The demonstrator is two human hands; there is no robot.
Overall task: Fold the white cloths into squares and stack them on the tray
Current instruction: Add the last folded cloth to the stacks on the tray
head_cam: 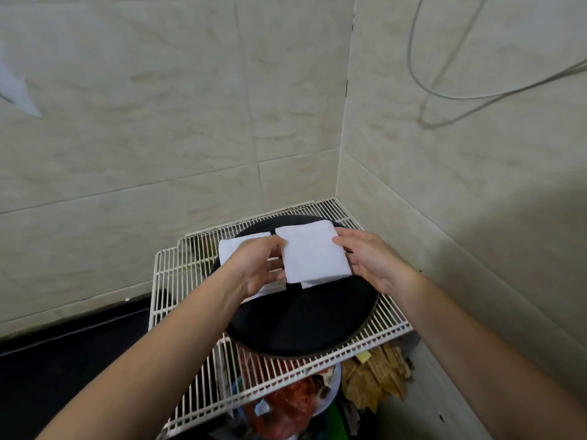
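A folded white cloth point(313, 254), roughly square, is held above the round black tray point(305, 325). My left hand point(259, 266) grips its left edge, thumb on top and fingers underneath. My right hand point(365, 258) holds its right edge, fingers curled behind it. Another white cloth point(233, 246) lies on the tray's left side, partly hidden under my left hand. A small white corner point(309, 284) shows below the held cloth.
The tray rests on a white wire rack point(390, 322) set in a corner of tiled walls. Under the rack sit red bags point(286, 404) and wood pieces point(378, 373). A grey cable point(444, 93) loops on the right wall. A dark counter point(63, 350) lies left.
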